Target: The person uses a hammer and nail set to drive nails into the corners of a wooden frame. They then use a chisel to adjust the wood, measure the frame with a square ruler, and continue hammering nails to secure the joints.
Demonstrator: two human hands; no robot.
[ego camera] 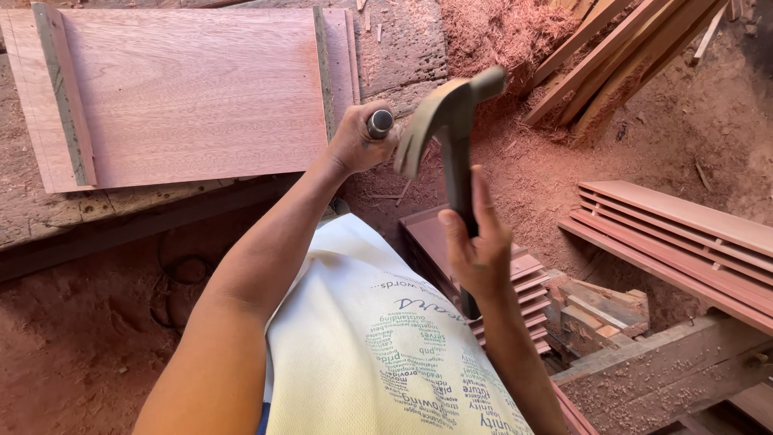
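Here the right hand [477, 250] is closed around the handle of a claw hammer [448, 129], thumb lying up along the shaft, with the blurred metal head raised above and tilted toward the upper right. The left hand [360, 138] is closed around a short dark cylindrical tool [380, 122], of which only the rounded butt end shows, held just off the right edge of a reddish plywood panel [189, 97]. That panel lies flat on a rough workbench [48, 213], with narrow wooden battens along its left and right edges. Below the hands, a stack of reddish slatted pieces [523, 282] sits on the sawdust-covered floor [72, 346]. At the right edge rests a louvred wooden frame [684, 234], and loose timber strips [620, 48] lean in the upper right corner.
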